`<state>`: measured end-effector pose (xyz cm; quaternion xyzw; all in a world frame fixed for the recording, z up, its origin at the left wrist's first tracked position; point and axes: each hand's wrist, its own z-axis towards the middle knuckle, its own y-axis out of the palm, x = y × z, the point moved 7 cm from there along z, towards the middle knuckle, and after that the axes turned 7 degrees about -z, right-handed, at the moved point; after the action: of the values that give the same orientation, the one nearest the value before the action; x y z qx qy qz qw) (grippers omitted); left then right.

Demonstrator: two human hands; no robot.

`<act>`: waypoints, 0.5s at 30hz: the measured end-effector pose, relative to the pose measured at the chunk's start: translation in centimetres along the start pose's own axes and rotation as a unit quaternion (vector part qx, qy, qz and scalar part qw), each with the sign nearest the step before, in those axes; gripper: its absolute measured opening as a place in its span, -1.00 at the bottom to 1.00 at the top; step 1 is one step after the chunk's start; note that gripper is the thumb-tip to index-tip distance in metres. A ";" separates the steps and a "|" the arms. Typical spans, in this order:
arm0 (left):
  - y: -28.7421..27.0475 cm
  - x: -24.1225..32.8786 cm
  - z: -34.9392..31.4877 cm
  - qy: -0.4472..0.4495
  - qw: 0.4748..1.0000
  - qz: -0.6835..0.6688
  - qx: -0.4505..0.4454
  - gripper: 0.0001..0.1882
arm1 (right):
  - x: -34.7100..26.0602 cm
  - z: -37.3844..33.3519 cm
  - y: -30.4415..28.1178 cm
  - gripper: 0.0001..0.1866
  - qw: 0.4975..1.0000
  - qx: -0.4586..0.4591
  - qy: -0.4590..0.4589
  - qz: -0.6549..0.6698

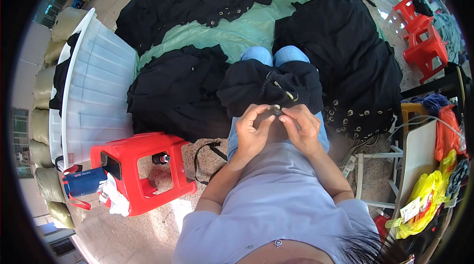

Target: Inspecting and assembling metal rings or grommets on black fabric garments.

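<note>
Left hand (pixel 251 126): thumb and forefinger bent toward each other, tips close together beside a small pale piece (pixel 274 107); whether they close on it cannot be told. Right hand (pixel 305 125): thumb and forefinger likewise bent and nearly meeting, just right of the piece; exact grip too small to tell. Piece located between the two hands, at the near edge of a black garment (pixel 244 86) draped over the lap.

Containers: white ribbed tub (pixel 98 86), black cloth along its far-left side; yellow plastic bag (pixel 428 200), contents unclear; orange-red plastic bag (pixel 447 128), contents hidden.

Surface and room: stuffed sacks (pixel 47 86), lined up along the left; red stool (pixel 143 140), a blue cylinder (pixel 84 181) with red strap at its left edge; speckled floor (pixel 123 237); green sheet (pixel 212 37) among heaped black garments (pixel 340 52); more red stools (pixel 427 42), far right.
</note>
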<state>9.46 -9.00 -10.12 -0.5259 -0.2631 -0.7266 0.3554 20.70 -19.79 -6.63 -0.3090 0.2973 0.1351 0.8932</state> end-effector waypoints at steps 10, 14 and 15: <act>0.0 0.0 0.0 0.004 1.000 0.006 0.003 -0.77 | 0.1 -0.1 0.3 -0.80 1.000 0.007 0.010 0.006; -0.1 0.1 -0.1 0.006 1.000 0.013 0.004 -0.77 | -0.3 0.1 0.2 -0.81 1.000 0.008 -0.012 -0.022; 0.0 0.0 -0.1 0.001 1.000 0.018 0.003 -0.78 | -0.3 0.1 0.1 -0.83 0.999 0.005 -0.011 -0.031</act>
<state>9.37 -9.04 -10.10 -0.5285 -0.2557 -0.7200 0.3701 20.42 -19.65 -6.42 -0.3123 0.2784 0.1098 0.9016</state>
